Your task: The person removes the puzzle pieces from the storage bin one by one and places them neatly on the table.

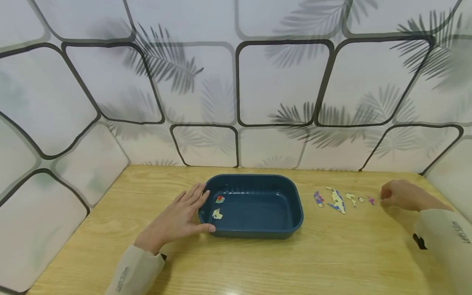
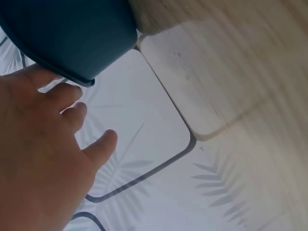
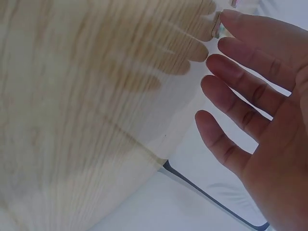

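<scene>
Head view, left hand (image 1: 175, 223): fingers spread at 9 o'clock on tub (image 1: 254, 234), probably steadying it.
Tub contents: two scraps (image 1: 217, 214), at 8 and 10 o'clock.
Scrap row (image 1: 337, 201): tub's 3 o'clock side, spaced apart.
Right hand (image 1: 405, 194): thumb and index pinch one small piece (image 3: 216, 25).
Room: table (image 1: 258, 266) broad at 6 o'clock; wall (image 1: 273, 147) near 12.

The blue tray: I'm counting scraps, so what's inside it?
In the blue tray lie a multicoloured scrap and, nearer the viewer, a cream scrap. The tray's near inner side and rim under the left hand are hidden.
</scene>
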